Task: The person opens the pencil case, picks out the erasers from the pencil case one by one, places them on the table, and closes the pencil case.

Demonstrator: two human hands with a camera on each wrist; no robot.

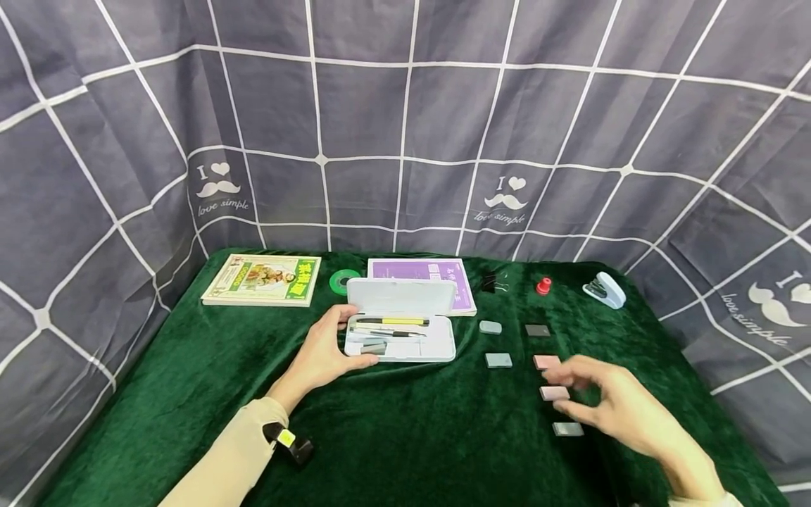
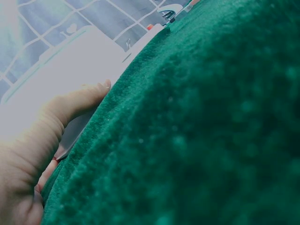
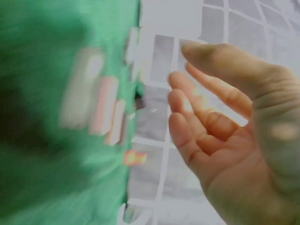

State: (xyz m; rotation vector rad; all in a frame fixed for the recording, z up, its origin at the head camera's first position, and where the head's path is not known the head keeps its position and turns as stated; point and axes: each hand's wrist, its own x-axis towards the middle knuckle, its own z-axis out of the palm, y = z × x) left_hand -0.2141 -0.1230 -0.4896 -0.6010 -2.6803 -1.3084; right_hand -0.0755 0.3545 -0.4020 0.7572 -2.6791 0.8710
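The right hand is hovering empty, fingers parted, by a pink block; on the green cloth, the left hand is gripping an open white case that's holding pens and grey pieces; behind, the curtain is reading "love simple".

Evenly bright in head view, stretched toward edges, overexposed on white case in left wrist view, unfocused over near green cloth, motion-smeared across blocks in right wrist view.
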